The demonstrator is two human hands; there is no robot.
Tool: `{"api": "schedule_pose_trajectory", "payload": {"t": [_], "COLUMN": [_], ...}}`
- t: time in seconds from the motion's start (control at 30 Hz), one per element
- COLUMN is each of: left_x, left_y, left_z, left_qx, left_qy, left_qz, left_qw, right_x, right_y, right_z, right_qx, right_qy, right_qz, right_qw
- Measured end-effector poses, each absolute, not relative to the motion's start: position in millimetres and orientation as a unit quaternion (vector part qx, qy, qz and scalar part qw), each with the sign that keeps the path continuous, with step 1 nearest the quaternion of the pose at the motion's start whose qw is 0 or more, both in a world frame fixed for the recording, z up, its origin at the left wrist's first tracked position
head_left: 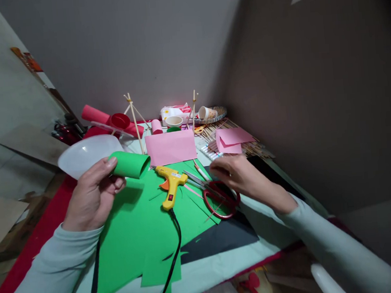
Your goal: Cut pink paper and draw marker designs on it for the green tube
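Note:
A short green paper tube (128, 165) is in my left hand (92, 192), gripped at its near end between thumb and fingers. It hangs above the table with its open end turned right. My right hand (235, 174) hovers over the red-handled scissors (210, 209), its fingers curled in. Whether anything is between those fingers is hidden. Between my hands, a yellow glue gun (172, 185) lies on the green paper sheets (132, 243), its black cord (177, 248) running toward me. A pencil-like stick (201, 170) rests beside the scissor blades.
Pink paper (171, 148) stands behind the glue gun, between stick frames (131, 111). Folded pink paper (231, 139), markers (210, 150) and wooden sticks (253, 148) lie at right. A white plastic bowl (86, 153), red tubes (95, 114) and paper cups (173, 121) are farther back.

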State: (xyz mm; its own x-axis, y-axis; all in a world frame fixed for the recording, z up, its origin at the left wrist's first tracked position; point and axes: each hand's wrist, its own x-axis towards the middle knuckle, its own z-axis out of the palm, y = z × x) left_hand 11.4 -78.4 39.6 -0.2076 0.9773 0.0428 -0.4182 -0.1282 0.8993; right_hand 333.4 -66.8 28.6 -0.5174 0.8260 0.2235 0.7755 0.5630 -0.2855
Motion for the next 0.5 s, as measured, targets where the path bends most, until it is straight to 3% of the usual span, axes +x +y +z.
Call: {"api": "schedule_pose_trajectory", "payload": {"t": [0.27, 0.5], "left_x": [20.6, 17.1], "left_y": [-85.8, -87.0], "left_z": [40.5, 33.5], "left_qx": [0.354, 0.372], "left_qy": [0.415, 0.436], "left_qz": [0.626, 0.6], "left_qw": [0.558, 0.558], "right_x": [339.3, 336.0], "right_y": [-108.4, -105.1], "right_z": [-13.4, 9.9], "right_qx": [-0.485, -0.469], "right_qy": [-0.868, -0.882], "right_qz": [0.046, 0.022], "right_qw": [0.095, 0.042]}}
